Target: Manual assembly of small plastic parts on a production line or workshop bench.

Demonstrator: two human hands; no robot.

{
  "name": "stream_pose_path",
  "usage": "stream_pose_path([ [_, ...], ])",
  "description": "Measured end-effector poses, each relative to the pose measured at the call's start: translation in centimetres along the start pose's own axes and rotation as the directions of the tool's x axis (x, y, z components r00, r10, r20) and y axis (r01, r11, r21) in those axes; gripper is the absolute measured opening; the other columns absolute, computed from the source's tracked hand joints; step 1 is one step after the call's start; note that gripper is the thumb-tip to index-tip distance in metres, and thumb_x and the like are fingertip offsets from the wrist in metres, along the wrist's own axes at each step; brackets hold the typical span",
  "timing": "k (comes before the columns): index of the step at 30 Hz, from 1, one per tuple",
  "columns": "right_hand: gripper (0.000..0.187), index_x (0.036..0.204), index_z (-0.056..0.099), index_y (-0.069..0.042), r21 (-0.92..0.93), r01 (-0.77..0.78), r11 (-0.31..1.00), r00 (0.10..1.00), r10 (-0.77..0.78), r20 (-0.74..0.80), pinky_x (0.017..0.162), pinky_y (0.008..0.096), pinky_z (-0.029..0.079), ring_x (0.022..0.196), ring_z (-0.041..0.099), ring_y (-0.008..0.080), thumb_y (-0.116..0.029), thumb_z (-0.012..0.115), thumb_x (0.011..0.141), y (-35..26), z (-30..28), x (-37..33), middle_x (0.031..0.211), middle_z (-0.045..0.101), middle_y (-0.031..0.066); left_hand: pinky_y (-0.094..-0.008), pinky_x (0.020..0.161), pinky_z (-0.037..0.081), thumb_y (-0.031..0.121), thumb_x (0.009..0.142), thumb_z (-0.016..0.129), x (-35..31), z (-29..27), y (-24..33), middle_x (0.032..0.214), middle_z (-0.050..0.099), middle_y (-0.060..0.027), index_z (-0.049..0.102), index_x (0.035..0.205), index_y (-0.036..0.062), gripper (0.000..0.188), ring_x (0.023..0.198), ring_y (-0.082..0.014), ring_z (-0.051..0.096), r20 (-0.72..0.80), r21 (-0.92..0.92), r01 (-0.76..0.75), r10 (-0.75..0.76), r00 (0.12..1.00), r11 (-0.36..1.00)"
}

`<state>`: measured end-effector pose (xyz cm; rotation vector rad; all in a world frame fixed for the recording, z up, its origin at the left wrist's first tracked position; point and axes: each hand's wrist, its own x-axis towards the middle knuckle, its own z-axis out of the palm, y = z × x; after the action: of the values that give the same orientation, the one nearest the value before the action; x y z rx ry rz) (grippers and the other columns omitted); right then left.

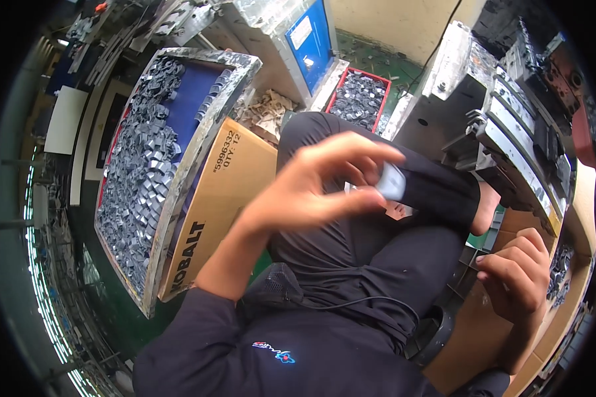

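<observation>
Raised over my lap, my left hand (331,175) pinches a small pale grey part (392,182) between thumb and forefinger; the hand is slightly blurred. The part has a smooth, rounded outline. To the right, beside my knee and over a cardboard box (536,351), my right hand (516,274) is held up with its fingers curled in. Whatever those fingers may hold is hidden from this side.
At left stands a tray (248,63) with a worn frame, heaped with small grey parts (153,165). A printed cardboard sheet (208,198) leans along it. Ahead is a red bin (385,99) of similar parts. Heavy metal machinery (509,126) stands at right.
</observation>
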<state>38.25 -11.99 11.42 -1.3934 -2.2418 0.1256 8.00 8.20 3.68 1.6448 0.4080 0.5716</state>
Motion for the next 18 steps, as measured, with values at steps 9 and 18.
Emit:
stream_pose_path([
  [9, 0.02, 0.103, 0.076, -0.006, 0.001, -0.024, 1.0, 0.999, 0.024, -0.045, 0.07, 0.0399, 0.044, 0.066, 0.059, 0.0229, -0.013, 0.087, 0.088, 0.3, -0.1, -0.3, 0.076, 0.067, 0.0034, -0.0314, 0.095, 0.059, 0.024, 0.11, 0.075, -9.3, -23.0, -5.7, 0.143, 0.073, -0.0104, 0.068, 0.145, 0.0015, 0.043, 0.121, -0.0156, 0.074, -0.883, 0.154, 0.461, -0.088, 0.461, 0.874],
  [18, 0.022, 0.108, 0.076, -0.006, -0.002, -0.022, 1.0, 0.999, 0.022, -0.029, 0.07, 0.0394, 0.045, 0.066, 0.06, 0.0234, -0.014, 0.086, 0.09, 0.3, -0.1, -0.2, 0.076, 0.067, 0.0042, -0.0377, 0.116, 0.055, 0.011, 0.102, 0.081, -14.4, -29.3, -13.1, 0.144, 0.072, -0.0243, 0.064, 0.151, -0.0037, 0.054, 0.136, -0.0284, 0.07, -0.858, 0.28, 0.615, -0.094, 0.504, 0.737],
])
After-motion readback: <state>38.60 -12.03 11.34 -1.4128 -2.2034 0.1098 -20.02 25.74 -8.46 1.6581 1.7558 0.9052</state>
